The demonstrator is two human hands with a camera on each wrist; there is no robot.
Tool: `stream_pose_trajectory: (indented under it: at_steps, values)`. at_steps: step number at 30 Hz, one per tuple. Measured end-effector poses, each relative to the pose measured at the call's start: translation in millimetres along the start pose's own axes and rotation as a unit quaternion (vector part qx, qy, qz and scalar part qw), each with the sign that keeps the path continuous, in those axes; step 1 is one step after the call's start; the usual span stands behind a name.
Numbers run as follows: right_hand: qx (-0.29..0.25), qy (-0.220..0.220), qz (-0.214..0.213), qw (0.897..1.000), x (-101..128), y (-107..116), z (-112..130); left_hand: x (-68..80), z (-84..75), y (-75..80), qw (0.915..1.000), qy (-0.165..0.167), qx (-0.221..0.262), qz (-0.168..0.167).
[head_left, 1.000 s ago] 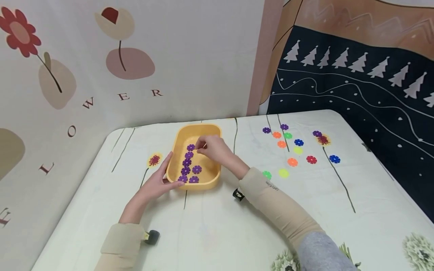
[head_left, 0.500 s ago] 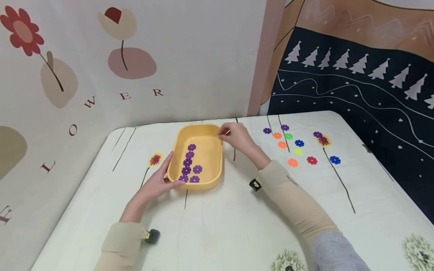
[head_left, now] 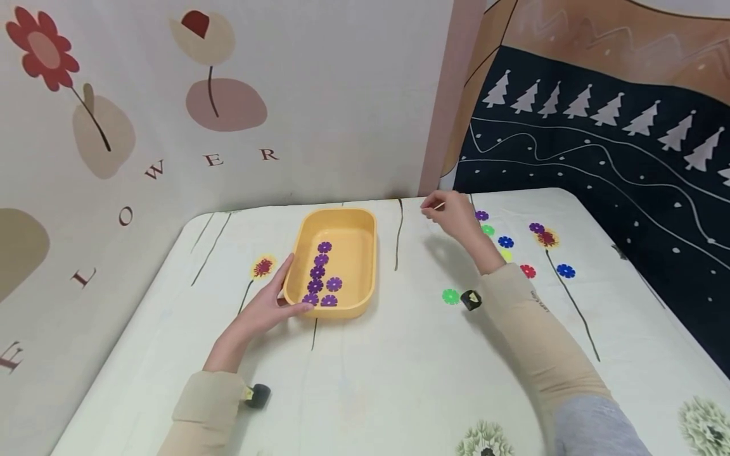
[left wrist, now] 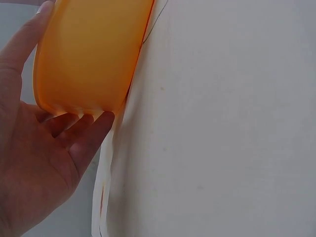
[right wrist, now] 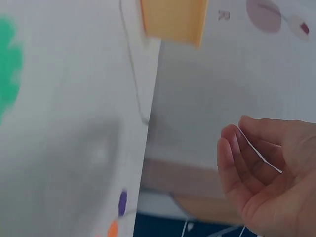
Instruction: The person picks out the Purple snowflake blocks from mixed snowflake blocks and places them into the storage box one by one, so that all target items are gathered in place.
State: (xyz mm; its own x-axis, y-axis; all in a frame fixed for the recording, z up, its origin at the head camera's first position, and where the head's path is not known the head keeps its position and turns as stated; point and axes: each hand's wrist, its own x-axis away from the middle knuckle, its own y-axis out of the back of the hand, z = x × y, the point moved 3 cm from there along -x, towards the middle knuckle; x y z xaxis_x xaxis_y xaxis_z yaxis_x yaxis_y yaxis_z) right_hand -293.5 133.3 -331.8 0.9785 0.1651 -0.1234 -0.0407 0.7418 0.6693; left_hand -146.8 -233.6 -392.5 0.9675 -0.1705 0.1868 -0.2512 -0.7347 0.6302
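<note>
1. Where the table [head_left: 365, 380] carries its pale flower-print cloth, a yellow tray [head_left: 365, 221] sits left of centre, its long side running near to far.
2. The left hand [head_left: 263, 307] rests at the tray's near-left corner. Thumb lies along the left wall, fingers are lightly bent under and against the near wall; the left wrist view shows them touching the tray's underside edge [left wrist: 89, 59].
3. Inside the tray, 7 purple flower pieces [head_left: 319, 273] lie flat: a line running near to far, with 2 more just right of its near end.
4. The right hand [head_left: 456, 215] is raised over the far side of the table, right of the tray and well apart from it. Fingers are curled loosely inward.
5. The right wrist view shows a thin pale stick [right wrist: 259, 153] lying across the curled fingers [right wrist: 232, 153], pinched there; its tip pokes out left of the hand in the head view.
6. Loose flower pieces are scattered right of that hand: purple [head_left: 481, 215], blue [head_left: 505, 241], red [head_left: 527, 271], another blue [head_left: 565, 270]. A green one [head_left: 450, 296] lies nearer, beside the right forearm.
7. Some pieces are hidden behind the right hand and sleeve.
</note>
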Motion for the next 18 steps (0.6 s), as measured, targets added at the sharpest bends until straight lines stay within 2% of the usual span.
stream_pose_trajectory:
  at_steps: [10, 18]
  values:
    - [0.037, -0.039, -0.066, 0.996, 10, 44, -48, -0.8, -0.9, -0.8, 0.9998, -0.008, 0.016, 0.005]
    - [0.035, -0.102, -0.1, 0.989, 19, 73, -83, 0.4, -2.2, 0.3, 0.9998, -0.012, 0.015, 0.005]
